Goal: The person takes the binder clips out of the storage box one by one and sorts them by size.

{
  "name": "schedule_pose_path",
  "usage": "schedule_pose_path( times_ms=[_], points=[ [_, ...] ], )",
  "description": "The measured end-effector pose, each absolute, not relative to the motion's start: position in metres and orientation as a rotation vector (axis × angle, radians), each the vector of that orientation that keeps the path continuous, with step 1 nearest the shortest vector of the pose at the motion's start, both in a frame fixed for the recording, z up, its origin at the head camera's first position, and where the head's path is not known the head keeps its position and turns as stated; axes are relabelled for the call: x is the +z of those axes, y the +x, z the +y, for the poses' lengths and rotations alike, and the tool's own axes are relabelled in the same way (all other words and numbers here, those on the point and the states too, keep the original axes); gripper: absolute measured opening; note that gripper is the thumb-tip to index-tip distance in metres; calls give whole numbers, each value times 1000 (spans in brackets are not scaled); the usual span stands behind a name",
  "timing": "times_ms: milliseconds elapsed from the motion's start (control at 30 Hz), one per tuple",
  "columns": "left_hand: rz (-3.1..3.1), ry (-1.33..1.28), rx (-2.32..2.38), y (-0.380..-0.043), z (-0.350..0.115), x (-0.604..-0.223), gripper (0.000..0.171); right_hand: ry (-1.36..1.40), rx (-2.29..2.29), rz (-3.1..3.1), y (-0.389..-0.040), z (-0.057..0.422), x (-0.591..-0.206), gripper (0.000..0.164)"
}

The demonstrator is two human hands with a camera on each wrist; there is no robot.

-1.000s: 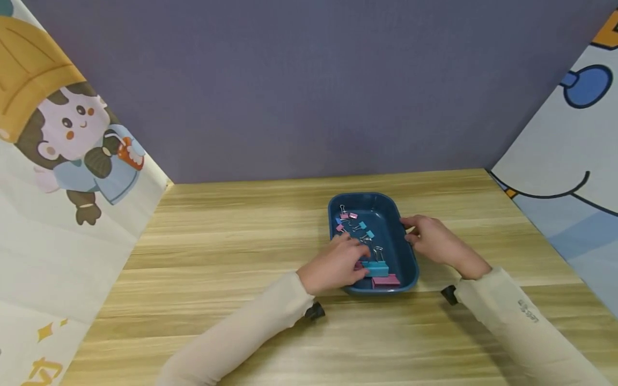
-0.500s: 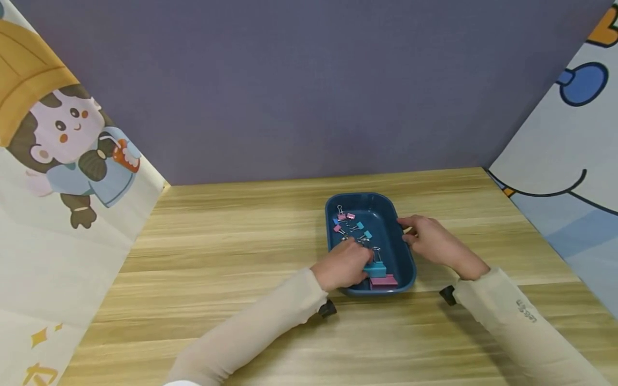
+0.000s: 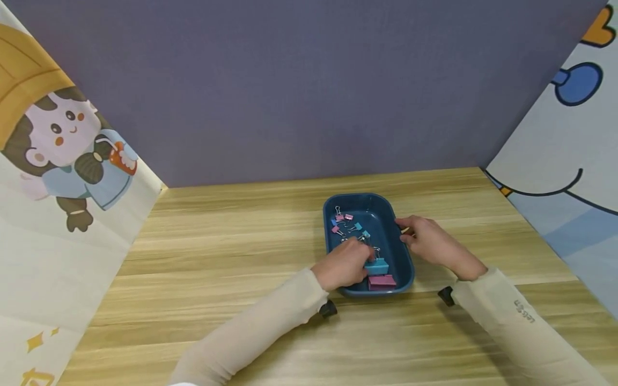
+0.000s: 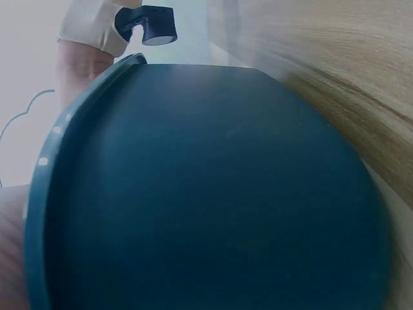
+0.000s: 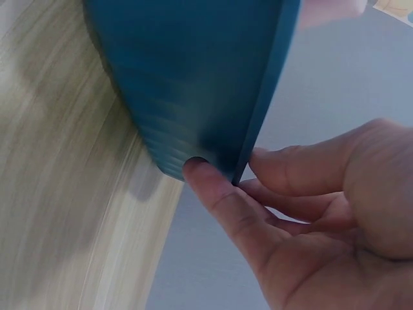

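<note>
Right hand (image 3: 432,241) pinches tray (image 3: 382,228) | left hand (image 3: 344,262) blocks view, grip unclear | pink clip (image 3: 382,283) nearby

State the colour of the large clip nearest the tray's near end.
The clip is pink; the head view shows it best.

A flat tabletop (image 3: 232,246) of pale yellow-brown wood grain, its darker streaks running from left to right, bears 1 dark blue, glossy, rectangular tray (image 3: 380,228) with rounded corners. This stands slightly right of the middle, long sides running roughly front to back.
</note>
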State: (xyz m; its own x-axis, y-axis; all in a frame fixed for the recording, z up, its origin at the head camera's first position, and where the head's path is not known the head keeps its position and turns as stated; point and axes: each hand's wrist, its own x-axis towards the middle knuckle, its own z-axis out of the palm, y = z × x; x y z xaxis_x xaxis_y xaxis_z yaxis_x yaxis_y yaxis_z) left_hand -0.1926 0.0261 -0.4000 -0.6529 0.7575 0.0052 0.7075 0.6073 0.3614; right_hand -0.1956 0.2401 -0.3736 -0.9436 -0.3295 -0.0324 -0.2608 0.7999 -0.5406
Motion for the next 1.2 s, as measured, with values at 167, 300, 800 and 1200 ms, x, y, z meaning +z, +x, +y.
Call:
schedule_pose_path(
  times_ms=[167,300,800,1200],
  points=[
    [2759,1245,525,-192,20,-396,22,-468,-830,2861,-196,240,-375,41],
    [2808,1274,564,-192,8,-388,22,-462,-824,2867,-195,239,-375,41],
    [2955,1120,746,-203,-82,-365,21,-338,-846,2816,-194,235,-371,42],
    [2949,897,662,-231,-118,-384,22,-232,-874,2770,-194,232,-370,45]
  ],
)
